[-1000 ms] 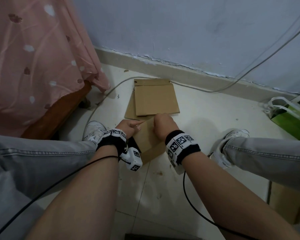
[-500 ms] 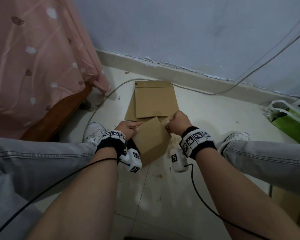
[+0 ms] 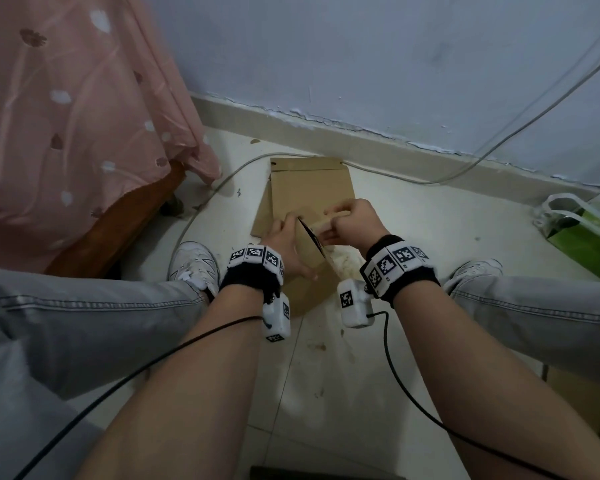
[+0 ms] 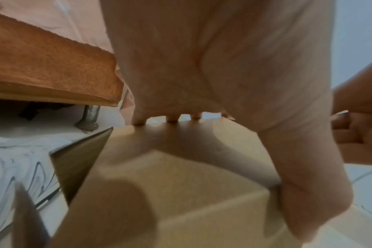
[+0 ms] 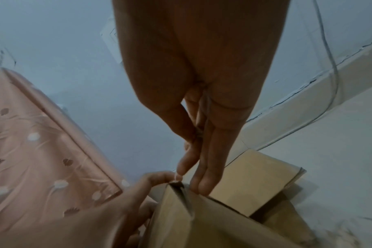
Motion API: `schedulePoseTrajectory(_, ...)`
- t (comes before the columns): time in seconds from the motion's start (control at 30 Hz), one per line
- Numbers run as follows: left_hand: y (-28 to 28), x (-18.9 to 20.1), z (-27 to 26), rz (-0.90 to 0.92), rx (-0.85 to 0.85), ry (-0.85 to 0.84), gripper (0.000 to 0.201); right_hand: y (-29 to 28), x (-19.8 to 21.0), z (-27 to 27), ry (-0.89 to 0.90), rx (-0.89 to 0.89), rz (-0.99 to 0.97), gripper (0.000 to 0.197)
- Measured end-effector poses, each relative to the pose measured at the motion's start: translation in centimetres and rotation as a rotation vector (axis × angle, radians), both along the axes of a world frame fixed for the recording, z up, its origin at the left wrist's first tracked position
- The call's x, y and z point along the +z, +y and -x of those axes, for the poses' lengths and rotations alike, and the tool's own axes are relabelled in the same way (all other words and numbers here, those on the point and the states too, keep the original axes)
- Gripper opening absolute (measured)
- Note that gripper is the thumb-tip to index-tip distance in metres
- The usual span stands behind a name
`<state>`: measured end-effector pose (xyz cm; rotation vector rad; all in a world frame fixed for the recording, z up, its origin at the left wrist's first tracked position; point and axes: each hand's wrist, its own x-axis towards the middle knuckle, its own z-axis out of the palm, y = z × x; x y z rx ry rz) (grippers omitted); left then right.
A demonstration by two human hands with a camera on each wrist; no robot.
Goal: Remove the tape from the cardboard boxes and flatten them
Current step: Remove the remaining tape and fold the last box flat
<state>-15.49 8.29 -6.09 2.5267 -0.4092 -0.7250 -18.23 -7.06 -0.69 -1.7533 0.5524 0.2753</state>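
Observation:
A small brown cardboard box (image 3: 307, 277) stands tilted on the floor between my knees. My left hand (image 3: 284, 242) grips its left side; in the left wrist view the fingers (image 4: 172, 118) curl over the box's far edge (image 4: 181, 184) and the thumb runs down its right side. My right hand (image 3: 352, 220) pinches an opened flap (image 3: 331, 220) at the box's far end. In the right wrist view its fingertips (image 5: 202, 184) sit at the flap's edge by the dark opening (image 5: 181, 193). Flattened cardboard (image 3: 310, 187) lies behind on the floor. No tape is visible.
A bed with a pink sheet (image 3: 77, 126) and a wooden frame (image 3: 118, 226) stands at the left. A white cable (image 3: 215, 188) runs along the floor by the wall. A green bag (image 3: 589, 233) lies at the right, another cardboard box (image 3: 582, 403) by my right leg.
My right hand has moved from the box's top to its far end and lifted a flap open. The box has turned more on edge. The left hand has kept its hold.

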Motion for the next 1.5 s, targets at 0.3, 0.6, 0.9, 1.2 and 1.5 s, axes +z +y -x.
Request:
schedulePoseTrajectory(0.3,2.0,0.4,-0.5,0.227,0.009,0.009,0.085,-1.0,0.7,-0.5,0.052,-0.176,-0.088,0.029)
schedulePoseTrajectory(0.6,3.5,-1.1,1.0,0.201,0.066,0.070,0.085,-1.3,-0.2,-0.9,-0.018,-0.100,0.159,0.053)
schedulePoseTrajectory(0.9,3.0,-0.7,1.5,0.159,-0.011,0.077,0.090,2.3,-2.0,0.1,0.153,0.375,0.510,0.048)
schedulePoseTrajectory(1.2,2.6,-1.5,2.0,0.176,0.021,0.074,0.094,1.5,-3.5,-0.1,0.176,0.304,0.396,0.017)
schedulePoseTrajectory(1.5,4.9,-2.0,2.1,0.125,0.086,0.163,0.096,-1.7,-4.2,0.4,0.136,0.057,0.353,0.027)
